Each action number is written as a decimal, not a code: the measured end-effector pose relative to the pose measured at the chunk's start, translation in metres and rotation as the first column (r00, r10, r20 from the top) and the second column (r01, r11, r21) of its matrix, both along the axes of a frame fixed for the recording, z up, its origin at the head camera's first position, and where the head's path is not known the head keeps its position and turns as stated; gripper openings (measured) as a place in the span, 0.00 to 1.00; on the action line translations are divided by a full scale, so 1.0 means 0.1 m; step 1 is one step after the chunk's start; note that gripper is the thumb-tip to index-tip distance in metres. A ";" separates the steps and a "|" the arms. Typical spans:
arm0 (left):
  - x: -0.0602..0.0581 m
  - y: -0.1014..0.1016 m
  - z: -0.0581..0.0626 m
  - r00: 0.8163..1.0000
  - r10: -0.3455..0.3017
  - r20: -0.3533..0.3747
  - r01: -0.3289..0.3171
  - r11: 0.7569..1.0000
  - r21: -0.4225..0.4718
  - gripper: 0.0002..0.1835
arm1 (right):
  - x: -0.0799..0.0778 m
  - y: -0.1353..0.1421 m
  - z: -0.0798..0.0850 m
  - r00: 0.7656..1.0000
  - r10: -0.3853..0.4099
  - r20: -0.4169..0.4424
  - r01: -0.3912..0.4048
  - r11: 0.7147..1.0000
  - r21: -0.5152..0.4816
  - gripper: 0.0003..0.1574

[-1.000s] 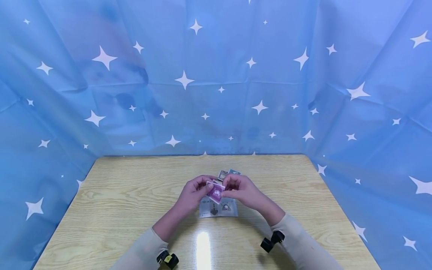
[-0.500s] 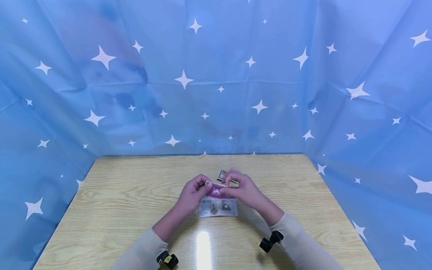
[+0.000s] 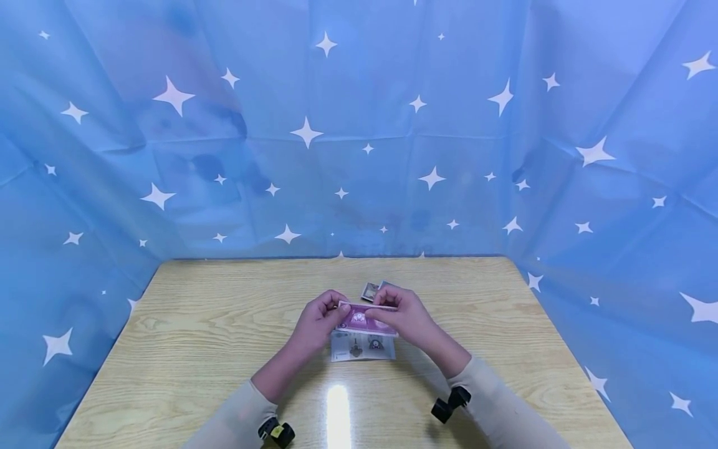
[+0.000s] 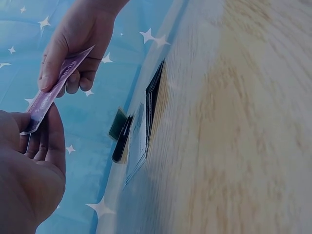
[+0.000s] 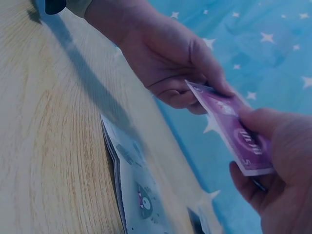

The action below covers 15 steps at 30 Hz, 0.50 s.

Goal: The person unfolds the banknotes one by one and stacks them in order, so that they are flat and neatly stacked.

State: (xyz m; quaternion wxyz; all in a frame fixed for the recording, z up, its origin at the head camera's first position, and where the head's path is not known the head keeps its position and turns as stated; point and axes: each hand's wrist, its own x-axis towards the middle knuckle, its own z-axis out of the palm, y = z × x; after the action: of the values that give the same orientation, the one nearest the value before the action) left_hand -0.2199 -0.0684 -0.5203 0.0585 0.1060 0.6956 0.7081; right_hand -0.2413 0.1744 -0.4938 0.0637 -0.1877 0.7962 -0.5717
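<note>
Banknote, purple, is held off the desk at lower center of the head view: left hand and right hand each pinched tight on one end, probably to keep it flat. Gray notes lie just below it in frame, likely parked for easy reach.

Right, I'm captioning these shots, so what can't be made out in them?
Head view: the far edge of the grey pile, hidden behind the purple note; part of the back items, hidden by the right hand.
Left wrist view: the purple note's print, slanted too steeply; the grey pile's sheet count, edges blurred.
Right wrist view: one end of the grey pile, cut off by the bottom edge.
</note>
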 end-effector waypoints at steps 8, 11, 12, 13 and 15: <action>0.00 -0.05 -0.03 1.000 0.008 0.000 -0.008 1.000 0.015 0.05 | 0.01 0.07 -0.01 0.999 -0.015 0.043 0.016 1.000 -0.023 0.09; 0.00 -0.08 -0.05 1.000 0.011 0.016 -0.011 1.000 0.008 0.05 | 0.01 0.12 -0.02 0.998 -0.020 0.056 0.021 1.000 -0.022 0.10; 0.00 -0.09 -0.05 1.000 0.012 0.019 -0.012 1.000 0.003 0.06 | 0.01 0.13 -0.03 0.998 -0.020 0.055 0.021 1.000 -0.018 0.11; 0.00 -0.10 -0.05 1.000 0.013 0.020 -0.013 1.000 -0.003 0.06 | 0.01 0.15 -0.03 0.998 -0.020 0.052 0.021 1.000 -0.013 0.12; 0.01 -0.12 -0.05 1.000 0.016 0.013 -0.015 0.999 -0.030 0.08 | 0.02 0.17 -0.04 0.999 -0.025 0.047 0.025 1.000 -0.005 0.13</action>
State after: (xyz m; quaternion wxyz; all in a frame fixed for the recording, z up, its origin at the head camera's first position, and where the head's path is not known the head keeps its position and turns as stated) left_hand -0.2189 -0.0805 -0.5254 0.0592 0.0951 0.7065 0.6988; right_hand -0.2392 0.1914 -0.4981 0.0746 -0.1645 0.7950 -0.5791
